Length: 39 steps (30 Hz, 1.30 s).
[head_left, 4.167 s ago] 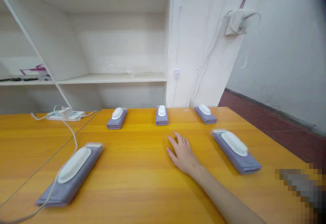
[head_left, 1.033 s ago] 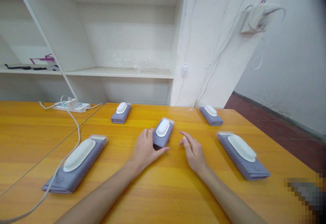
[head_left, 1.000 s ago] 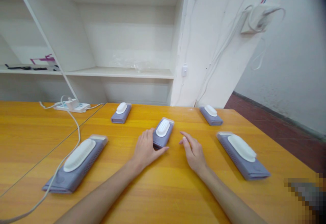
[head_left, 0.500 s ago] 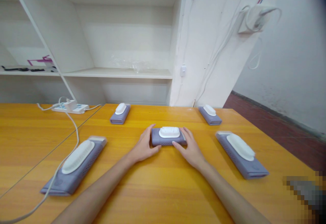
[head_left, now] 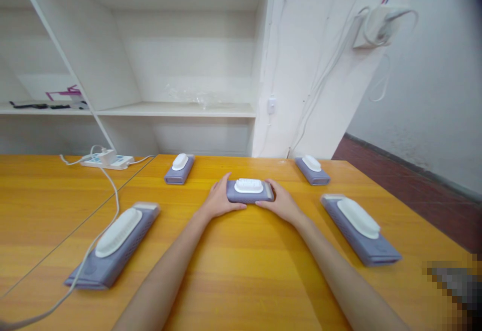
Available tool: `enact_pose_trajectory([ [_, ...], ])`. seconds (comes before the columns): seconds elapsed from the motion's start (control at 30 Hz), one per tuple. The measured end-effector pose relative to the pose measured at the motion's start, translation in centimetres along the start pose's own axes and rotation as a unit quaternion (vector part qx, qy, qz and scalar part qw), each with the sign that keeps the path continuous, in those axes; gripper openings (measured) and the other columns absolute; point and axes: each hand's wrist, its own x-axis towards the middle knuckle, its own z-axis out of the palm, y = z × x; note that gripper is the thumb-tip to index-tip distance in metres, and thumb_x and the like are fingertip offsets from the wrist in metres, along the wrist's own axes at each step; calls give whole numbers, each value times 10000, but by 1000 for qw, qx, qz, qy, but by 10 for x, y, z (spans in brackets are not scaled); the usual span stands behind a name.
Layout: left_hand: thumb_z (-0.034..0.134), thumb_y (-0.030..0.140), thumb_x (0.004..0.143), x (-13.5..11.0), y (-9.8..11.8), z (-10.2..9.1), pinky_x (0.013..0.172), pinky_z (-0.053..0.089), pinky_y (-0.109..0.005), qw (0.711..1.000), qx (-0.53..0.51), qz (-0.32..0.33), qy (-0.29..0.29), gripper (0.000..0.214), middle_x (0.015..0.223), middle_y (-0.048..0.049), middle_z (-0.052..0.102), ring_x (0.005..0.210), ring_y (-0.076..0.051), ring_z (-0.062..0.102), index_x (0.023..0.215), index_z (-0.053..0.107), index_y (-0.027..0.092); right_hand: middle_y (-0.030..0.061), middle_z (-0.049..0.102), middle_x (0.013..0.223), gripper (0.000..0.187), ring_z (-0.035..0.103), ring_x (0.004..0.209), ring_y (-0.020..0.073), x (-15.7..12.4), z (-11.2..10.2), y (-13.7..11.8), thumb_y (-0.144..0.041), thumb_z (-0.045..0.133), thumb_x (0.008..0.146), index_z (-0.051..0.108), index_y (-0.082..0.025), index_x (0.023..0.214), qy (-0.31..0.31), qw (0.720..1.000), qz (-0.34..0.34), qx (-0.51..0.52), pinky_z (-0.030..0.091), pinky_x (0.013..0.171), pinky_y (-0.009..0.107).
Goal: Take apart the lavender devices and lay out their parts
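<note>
Between my hands, in the middle of the wooden table, is a purple-grey box [head_left: 249,198] with a white oval piece [head_left: 248,186] on its top. My left hand [head_left: 221,200] wraps the box's left end, thumb along the near side. On the right end, my right hand [head_left: 280,202] holds it the same way. I cannot tell whether the box touches the table. Similar boxes with white oval tops surround it: a near left one [head_left: 126,245], a near right one [head_left: 363,238], a far left one [head_left: 179,174] and a far right one [head_left: 313,174].
A white cable [head_left: 117,198] runs across the near left box from a power strip [head_left: 109,160]. Behind the table [head_left: 241,270] stand white shelves [head_left: 176,109] holding clear plastic wrap [head_left: 201,97]. A wall socket [head_left: 380,27] is at upper right. The table's right edge drops to a red floor.
Both hands have moved slightly away from me with the middle box, which has shifted toward the back. The other boxes keep their places apart from a small camera shift.
</note>
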Motion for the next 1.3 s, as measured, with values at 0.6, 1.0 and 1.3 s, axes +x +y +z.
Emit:
enact_pose_trajectory([
  [0.6,531,513,761,26,-45,-18,405,221,-190,900,-283,-156,292,425,469,79,298,402,-63,282,554,335,198,-19,520,543,467,428,397,94,15,-7,17,-612,397,820,534,-177,721,293,897,150,294,295,367,223],
  [1.0,497,283,687,29,-53,-9,413,136,-203,912,-255,-150,284,326,441,73,221,411,-66,210,490,248,208,-92,245,437,447,208,386,63,17,3,23,-488,552,754,267,-227,528,263,903,151,304,154,366,232],
  [1.3,483,332,740,29,-49,-8,416,182,-200,918,-243,-146,276,342,452,71,240,422,-77,238,516,254,213,-80,318,431,435,279,380,75,13,-3,15,-521,533,757,323,-223,520,248,915,141,286,206,372,229],
])
